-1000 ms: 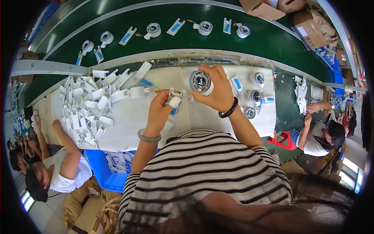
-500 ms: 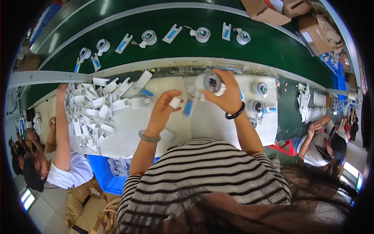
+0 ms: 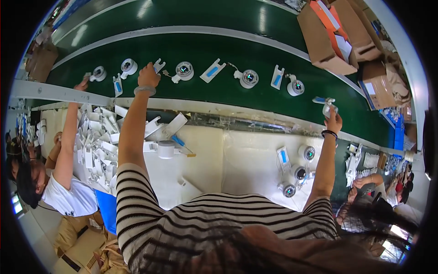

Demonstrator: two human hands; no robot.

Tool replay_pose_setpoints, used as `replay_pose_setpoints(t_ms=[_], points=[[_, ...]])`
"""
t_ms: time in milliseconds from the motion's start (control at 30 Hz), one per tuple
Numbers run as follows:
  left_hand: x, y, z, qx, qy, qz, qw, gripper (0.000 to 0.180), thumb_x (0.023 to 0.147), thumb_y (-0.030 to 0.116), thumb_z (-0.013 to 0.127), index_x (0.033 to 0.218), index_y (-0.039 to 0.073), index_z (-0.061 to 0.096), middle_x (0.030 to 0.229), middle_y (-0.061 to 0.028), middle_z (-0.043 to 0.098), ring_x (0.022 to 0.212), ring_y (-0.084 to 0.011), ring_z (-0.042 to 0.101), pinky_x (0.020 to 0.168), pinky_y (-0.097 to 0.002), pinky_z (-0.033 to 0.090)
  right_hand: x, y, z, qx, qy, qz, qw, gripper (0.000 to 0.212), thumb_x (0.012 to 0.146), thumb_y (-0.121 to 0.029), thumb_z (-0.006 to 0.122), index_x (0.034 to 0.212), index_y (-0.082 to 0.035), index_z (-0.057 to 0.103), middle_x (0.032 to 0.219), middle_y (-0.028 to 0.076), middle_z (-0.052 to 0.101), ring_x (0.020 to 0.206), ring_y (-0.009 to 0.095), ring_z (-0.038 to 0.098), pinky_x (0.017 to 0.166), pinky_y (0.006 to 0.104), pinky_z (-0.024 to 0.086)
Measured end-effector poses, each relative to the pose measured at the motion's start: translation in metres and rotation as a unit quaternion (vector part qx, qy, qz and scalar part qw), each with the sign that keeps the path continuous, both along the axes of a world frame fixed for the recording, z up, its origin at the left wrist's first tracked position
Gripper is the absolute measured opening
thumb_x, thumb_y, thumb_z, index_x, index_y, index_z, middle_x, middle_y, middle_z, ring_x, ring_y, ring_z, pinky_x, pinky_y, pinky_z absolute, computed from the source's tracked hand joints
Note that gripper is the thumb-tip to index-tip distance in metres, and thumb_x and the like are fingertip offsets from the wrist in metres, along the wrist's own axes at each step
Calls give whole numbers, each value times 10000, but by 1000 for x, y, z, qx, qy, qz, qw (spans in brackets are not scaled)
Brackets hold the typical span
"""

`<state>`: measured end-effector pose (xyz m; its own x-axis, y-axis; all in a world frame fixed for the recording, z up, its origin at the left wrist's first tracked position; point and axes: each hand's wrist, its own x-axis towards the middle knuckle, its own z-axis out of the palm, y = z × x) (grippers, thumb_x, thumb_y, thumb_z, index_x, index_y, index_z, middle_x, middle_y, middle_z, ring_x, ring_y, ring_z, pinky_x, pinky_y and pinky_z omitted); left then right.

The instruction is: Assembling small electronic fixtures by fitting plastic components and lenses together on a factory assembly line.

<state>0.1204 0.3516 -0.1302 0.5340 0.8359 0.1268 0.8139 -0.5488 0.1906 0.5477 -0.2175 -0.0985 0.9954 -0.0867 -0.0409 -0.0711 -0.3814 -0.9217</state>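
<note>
My left hand [image 3: 149, 77] reaches up to the green conveyor belt, its fingers closed on a white bracket [image 3: 159, 65]; most of that bracket is hidden by the hand. Far to the right, my right hand [image 3: 334, 121] grips a white round unit [image 3: 328, 109] at the belt's near side. Just beyond its fingers lies a white bracket with a blue strip [image 3: 322, 100]. Along the belt between my hands, round white units with dark dial faces [image 3: 184, 71] alternate with white blue-striped brackets [image 3: 212, 71]. Some are joined by short leads.
White brackets [image 3: 98, 141] form a heap on the bench at left, beside a round white housing [image 3: 166, 150] and a blue piece with a lead [image 3: 178, 140]. Several dial units [image 3: 299, 173] sit at bench right. Cardboard boxes [image 3: 323, 43] stand beyond the belt. Another person's arm [image 3: 69, 132] reaches in at left.
Both hands have left the bench middle for the belt: my left hand up and leftward onto a bracket, my right hand out to the right with the round unit. The view has shifted.
</note>
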Motion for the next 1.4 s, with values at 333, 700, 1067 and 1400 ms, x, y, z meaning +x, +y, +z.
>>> replay_pose_setpoints(t_ms=[333,700,1067,1400], points=[[-1,-6,34,-312,-155,9,937,313,751,139,640,1012,1,539,886,-142,646,729,-216,652,648,-354,534,-56,58,-36,-114,-209,184,954,403,792,-195,732,1123,-33,569,1056,134,611,834,173,610,719,281,504],[-7,-185,149,-686,-350,-146,622,327,808,24,546,1128,16,481,835,-61,585,624,-140,574,568,-291,489,-306,253,45,94,-246,592,761,422,782,-94,662,1184,-46,546,1227,183,532,1125,375,501,983,441,384],[-44,-244,163,-426,-213,-218,852,500,760,83,554,1242,38,432,858,-122,591,695,-230,580,659,-375,464,-323,168,95,50,-207,600,771,216,835,-81,627,1041,-19,653,873,134,652,902,281,606,792,347,472],[-45,-299,152,-647,-334,-107,677,319,906,73,436,1223,67,406,864,-58,530,618,-118,529,512,-266,492,-340,131,113,7,-255,527,811,359,853,50,540,1203,-30,556,952,128,536,779,240,550,690,322,463]])
